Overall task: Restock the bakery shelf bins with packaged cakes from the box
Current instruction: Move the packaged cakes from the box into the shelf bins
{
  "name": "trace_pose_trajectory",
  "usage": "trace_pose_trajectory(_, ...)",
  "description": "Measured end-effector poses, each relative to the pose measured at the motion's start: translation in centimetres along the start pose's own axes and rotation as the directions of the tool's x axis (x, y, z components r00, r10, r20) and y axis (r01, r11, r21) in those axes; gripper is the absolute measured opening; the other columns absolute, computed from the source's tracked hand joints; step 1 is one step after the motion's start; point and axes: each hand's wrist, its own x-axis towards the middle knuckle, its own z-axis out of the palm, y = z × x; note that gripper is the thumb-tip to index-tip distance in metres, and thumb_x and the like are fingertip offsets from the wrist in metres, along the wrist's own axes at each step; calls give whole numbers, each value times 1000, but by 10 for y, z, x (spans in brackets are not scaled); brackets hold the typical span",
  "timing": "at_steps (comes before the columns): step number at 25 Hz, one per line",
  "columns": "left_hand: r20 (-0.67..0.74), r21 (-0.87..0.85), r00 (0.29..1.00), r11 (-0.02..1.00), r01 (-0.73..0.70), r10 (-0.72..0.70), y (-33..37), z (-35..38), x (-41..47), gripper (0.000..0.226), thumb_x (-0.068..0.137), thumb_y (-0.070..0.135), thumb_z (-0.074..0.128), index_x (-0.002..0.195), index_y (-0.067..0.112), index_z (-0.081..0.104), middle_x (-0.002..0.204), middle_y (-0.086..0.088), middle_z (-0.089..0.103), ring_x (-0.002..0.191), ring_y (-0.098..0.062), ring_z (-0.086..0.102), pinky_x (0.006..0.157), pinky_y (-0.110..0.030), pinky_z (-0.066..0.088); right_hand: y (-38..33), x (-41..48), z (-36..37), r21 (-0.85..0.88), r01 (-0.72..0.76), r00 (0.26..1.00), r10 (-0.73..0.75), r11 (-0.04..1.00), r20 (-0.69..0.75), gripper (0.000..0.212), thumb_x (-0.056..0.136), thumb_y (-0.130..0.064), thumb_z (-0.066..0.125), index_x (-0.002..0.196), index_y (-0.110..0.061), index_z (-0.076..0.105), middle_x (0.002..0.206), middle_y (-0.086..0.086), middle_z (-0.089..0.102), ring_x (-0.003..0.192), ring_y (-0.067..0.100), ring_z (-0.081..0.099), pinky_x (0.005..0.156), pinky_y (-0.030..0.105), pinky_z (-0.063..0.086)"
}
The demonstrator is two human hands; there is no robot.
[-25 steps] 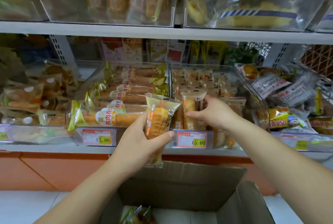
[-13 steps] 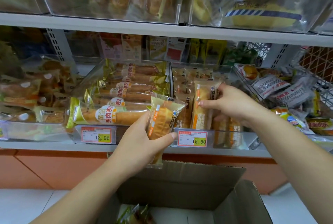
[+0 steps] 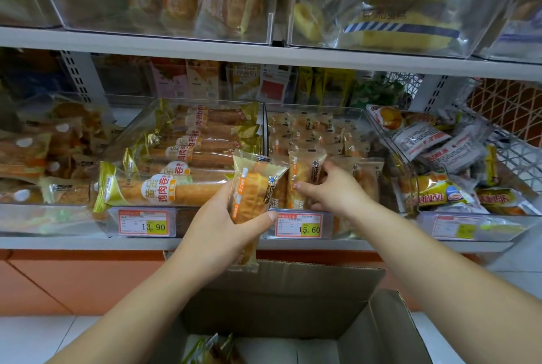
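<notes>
Packaged cakes show in three places: one in each hand and a few down in the box. Our left hand (image 3: 223,226) grips a packaged cake (image 3: 254,187) by its lower half, thumb across the front and fingers round the left side. The packet stands upright in the air, in front of the seam between two clear bins and above the near shelf edge (image 3: 88,243). Whether its bottom end touches the box flap below, we cannot tell.

Our right hand (image 3: 331,192) reaches into the middle bin (image 3: 316,110) and pinches a second cake (image 3: 305,173) of the same kind, thumb on its front and fingers curled over its right side. That cake stands on end at the near left of the bin, just behind the price tag (image 3: 303,226) reading 15.60. More such packets stand upright just to its right, and small ones are stacked farther back.

We see the left bin (image 3: 132,129) filled with long rolls (image 3: 176,190) in gold-ended wrappers lying crosswise, with a 13.90 tag on its front. A third bin (image 3: 513,228) on the right holds mixed packets lying loose.

Nearest to us the cardboard box (image 3: 293,299) stands open, its far flap raised in front of the shelf. Some wrapped packets (image 3: 211,349) show at its bottom left. An upper shelf (image 3: 146,50) carries more clear bins of bread, one tagged 12.80.
</notes>
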Motion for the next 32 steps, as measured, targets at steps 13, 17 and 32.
trace_pose_trajectory(13, 12, 21, 1000, 1000, -16, 15, -3, -2, -1, 52, 80, 45, 72, 124, 40, 45, 112, 22, 58, 102, -1, 59, 66, -9, 49, -12, 13, -1, -163, -180, 945, 217, 970, 246, 93, 53, -50, 85, 131, -10, 52, 128, 9, 59, 115, 26, 57, 99, 45, 48)
trace_pose_trajectory(17, 11, -7, 1000, 1000, -12, 12, -3, 0, 1, 52, 80, 46, 71, 126, 38, 47, 114, 19, 61, 104, -2, 60, 68, -12, 51, -5, 15, 1, 6, -92, 980, 89, 996, 180, 67, 66, -26, 86, 124, -12, 55, 119, 4, 65, 110, 23, 60, 100, 43, 48)
trace_pose_trajectory(32, 17, -11, 1000, 1000, -11, 11, -6, -1, 2, 50, 78, 45, 71, 123, 37, 48, 113, 18, 62, 107, -4, 60, 73, -15, 52, -18, 15, 6, -95, -66, 966, 87, 993, 245, 56, 80, -53, 69, 120, -14, 58, 116, 4, 65, 99, 21, 64, 78, 31, 57)
